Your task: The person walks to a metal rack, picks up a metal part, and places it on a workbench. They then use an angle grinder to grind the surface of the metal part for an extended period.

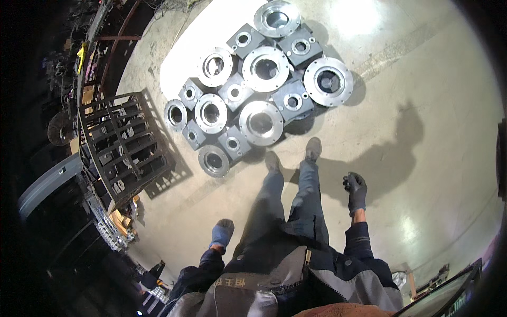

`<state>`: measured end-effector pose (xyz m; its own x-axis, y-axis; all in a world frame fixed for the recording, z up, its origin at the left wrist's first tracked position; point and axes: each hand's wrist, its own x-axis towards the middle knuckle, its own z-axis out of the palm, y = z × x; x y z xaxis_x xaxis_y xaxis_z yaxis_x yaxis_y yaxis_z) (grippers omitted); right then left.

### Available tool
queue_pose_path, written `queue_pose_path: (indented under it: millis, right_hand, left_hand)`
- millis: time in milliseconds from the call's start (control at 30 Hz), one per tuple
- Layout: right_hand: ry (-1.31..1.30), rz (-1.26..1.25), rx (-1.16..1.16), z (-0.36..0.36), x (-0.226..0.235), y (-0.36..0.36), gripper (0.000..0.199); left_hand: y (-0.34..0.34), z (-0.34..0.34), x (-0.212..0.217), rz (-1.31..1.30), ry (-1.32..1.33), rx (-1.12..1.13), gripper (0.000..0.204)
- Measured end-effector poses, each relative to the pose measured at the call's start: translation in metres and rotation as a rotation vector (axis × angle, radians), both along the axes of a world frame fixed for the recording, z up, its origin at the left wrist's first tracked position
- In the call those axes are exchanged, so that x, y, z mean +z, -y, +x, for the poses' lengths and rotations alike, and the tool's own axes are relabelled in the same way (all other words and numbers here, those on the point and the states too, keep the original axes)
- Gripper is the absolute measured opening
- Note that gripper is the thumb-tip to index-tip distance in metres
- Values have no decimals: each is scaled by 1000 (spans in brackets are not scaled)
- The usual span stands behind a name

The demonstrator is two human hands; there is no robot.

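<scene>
My right hand (357, 191), in a dark glove, hangs over the floor to the right of my legs. Its fingers are curled in, and whether anything small sits in them I cannot make out. Lower and to the left, my left hand (223, 232) wears a blue and dark glove; its fingers are hidden from above. Both hands are apart from the castings. In front of my shoes stand several grey metal housings (297, 102), grouped close together, with round bores in them. Wide machined flanges ring many openings, such as the flange (261, 140) nearest my feet.
A dark slatted metal rack (138, 178) stands on the left, casting a barred shadow. Behind it are a curved grey beam (50, 186) and cluttered parts. Cardboard pieces (122, 222) lie below the rack. My shadow (364, 171) falls across the concrete floor (443, 142) at right.
</scene>
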<state>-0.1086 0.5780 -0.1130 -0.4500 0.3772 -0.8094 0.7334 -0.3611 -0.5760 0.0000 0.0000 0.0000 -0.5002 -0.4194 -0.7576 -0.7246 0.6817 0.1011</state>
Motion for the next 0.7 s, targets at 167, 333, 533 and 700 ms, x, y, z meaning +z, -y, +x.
queue_pose_path:
  millis: [167, 333, 533, 700]
  right_hand:
    - [30, 44, -2, -20, 7, -15, 35]
    - [28, 4, -10, -39, 1, -12, 31]
    - [-25, -28, -32, -32, -7, -7, 28]
    - [-27, -12, -35, -28, 1, -9, 30]
  left_hand:
    - [-14, -9, 6, 32, 70, -74, 32]
    - [-25, -10, 10, 19, -43, 97, 21]
    - [-17, -8, 13, 31, -77, -207, 16]
    - [-18, -21, 18, 25, 126, -58, 34]
